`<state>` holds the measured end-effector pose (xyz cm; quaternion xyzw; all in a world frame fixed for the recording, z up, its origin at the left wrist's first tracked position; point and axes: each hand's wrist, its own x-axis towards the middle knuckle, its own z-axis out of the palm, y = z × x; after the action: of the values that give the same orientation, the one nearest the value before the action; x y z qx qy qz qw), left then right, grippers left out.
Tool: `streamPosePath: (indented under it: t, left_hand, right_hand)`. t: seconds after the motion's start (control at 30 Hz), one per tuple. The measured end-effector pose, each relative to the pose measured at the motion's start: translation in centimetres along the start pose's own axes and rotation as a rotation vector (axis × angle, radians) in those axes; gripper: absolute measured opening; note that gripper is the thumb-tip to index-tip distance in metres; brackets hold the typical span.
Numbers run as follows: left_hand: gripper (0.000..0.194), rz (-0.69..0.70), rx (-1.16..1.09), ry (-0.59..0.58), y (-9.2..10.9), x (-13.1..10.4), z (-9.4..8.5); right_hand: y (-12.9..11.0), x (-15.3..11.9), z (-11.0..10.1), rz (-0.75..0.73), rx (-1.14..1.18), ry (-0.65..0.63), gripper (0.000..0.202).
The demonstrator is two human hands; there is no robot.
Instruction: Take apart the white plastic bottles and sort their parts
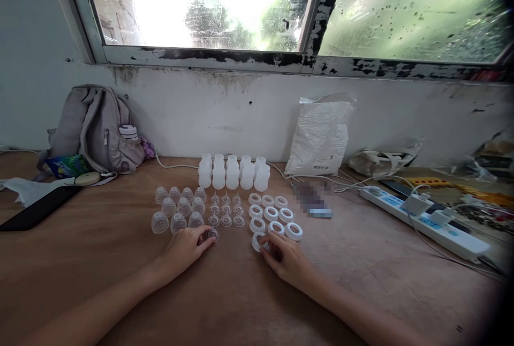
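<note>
My left hand [185,252] pinches a clear silicone bottle nipple [213,234] at the front of several rows of similar nipples [226,209]. My right hand [289,263] has its thumb and fingers closed on a white screw ring [256,242], the nearest of several rings [271,213] laid out in rows. Left of the nipples are rows of clear domed caps [184,207], the closest ones just beyond my left hand. Behind everything, several frosted white bottles [232,173] stand upright in a row.
A grey backpack [94,132] leans on the wall at the left, near a black flat object [40,208]. At the right are a white plastic bag [321,137], a blurred-out object [313,198] and a power strip [425,223] with cables.
</note>
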<state>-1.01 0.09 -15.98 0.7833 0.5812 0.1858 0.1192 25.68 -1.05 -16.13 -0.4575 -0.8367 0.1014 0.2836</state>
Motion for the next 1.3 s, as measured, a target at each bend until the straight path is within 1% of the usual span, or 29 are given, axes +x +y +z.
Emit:
streamPosePath:
  t: [0.2,0.37,0.47,0.53,0.63,0.73,0.83,0.9,0.97,1.07,1.2,1.3]
  left_hand:
    - [0.036,0.038,0.006,0.004,0.0,0.0,-0.2]
    - [0.043,0.066,0.047,0.013,-0.5,-0.1,0.1]
    - [0.048,0.062,0.034,0.009,-0.5,-0.2,0.1]
    - [0.047,0.067,0.010,0.016,-0.5,-0.2,0.0]
    - [0.040,0.094,-0.021,0.062,-0.6,-0.4,0.1]
    - [0.035,0.129,-0.026,0.146,-0.7,-0.5,0.3]
    - [0.028,0.210,-0.029,0.214,-0.8,-0.8,0.3]
    - [0.025,0.274,-0.041,0.228,-0.7,-0.9,0.2]
    - [0.023,0.301,-0.044,0.230,-0.5,-1.0,0.0]
    - [0.025,0.267,-0.042,0.218,-0.4,-1.0,-0.3]
    - [0.027,0.196,-0.056,0.138,-0.6,-0.6,-0.2]
    - [0.027,0.193,-0.054,0.109,-0.6,-0.5,0.0]
  right_hand:
    - [0.0,0.0,0.0,-0.015,0.037,0.003,0.012]
    - [0.1,0.0,-0.1,-0.017,0.065,0.018,0.012]
    - [0.0,0.0,-0.3,-0.019,0.083,0.016,0.013]
    - [-0.1,0.0,-0.4,-0.015,0.089,0.013,0.013]
    - [-0.2,0.0,-0.4,-0.015,0.091,0.014,0.012]
    - [-0.2,0.0,-0.4,-0.020,0.092,0.017,0.012]
    - [-0.2,-0.1,-0.4,-0.021,0.097,0.027,0.013]
    - [-0.2,0.0,-0.5,-0.020,0.102,0.037,0.013]
    - [-0.2,0.0,-0.5,-0.022,0.111,0.051,0.013]
    - [-0.4,0.0,-0.6,-0.025,0.118,0.062,0.013]
    - [-0.6,0.1,-0.8,-0.017,0.105,0.046,0.014]
    - [-0.7,0.1,-0.9,-0.017,0.113,0.043,0.015]
